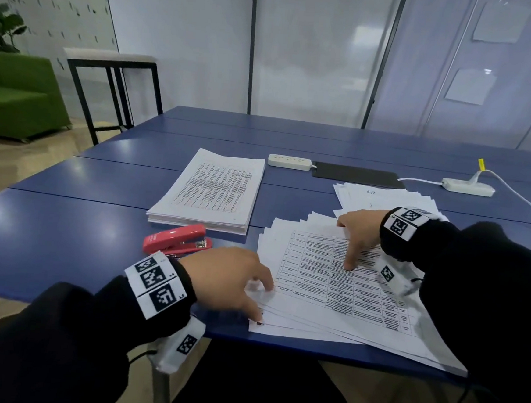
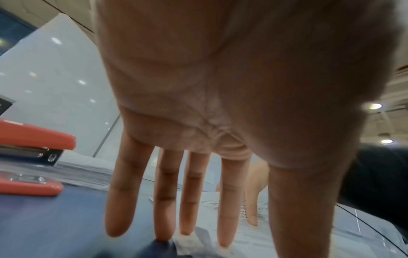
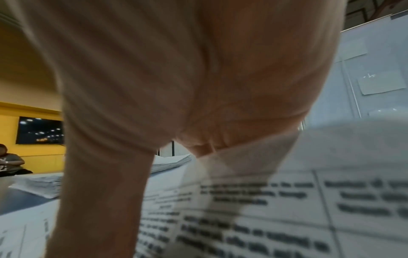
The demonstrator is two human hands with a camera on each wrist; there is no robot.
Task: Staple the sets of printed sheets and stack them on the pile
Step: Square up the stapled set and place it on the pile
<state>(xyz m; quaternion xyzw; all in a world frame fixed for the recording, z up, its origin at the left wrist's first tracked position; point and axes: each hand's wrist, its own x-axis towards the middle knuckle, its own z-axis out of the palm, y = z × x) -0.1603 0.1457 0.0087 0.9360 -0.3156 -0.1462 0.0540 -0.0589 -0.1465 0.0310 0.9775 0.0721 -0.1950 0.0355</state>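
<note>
Separating a set: your left hand [image 1: 232, 281], fingers straight, presses the fanned sheets [image 1: 330, 289] at their 8 o'clock corner; right hand [image 1: 358, 232] fingers the top page, grip unclear. Next, square the set for the stapler [image 1: 177, 239], at 10 o'clock beside the pile [image 1: 211, 190].

Your blue table [image 1: 64, 236] has a smooth, semi-glossy top that mirrors the ceiling lights. The printed sheets [image 1: 331, 282] at its near edge are thin matt white paper. Your stapler [image 1: 177, 240] is glossy red plastic with bare shiny metal at its mouth. The power strip [image 1: 289, 162] looks like smooth white plastic.
</note>
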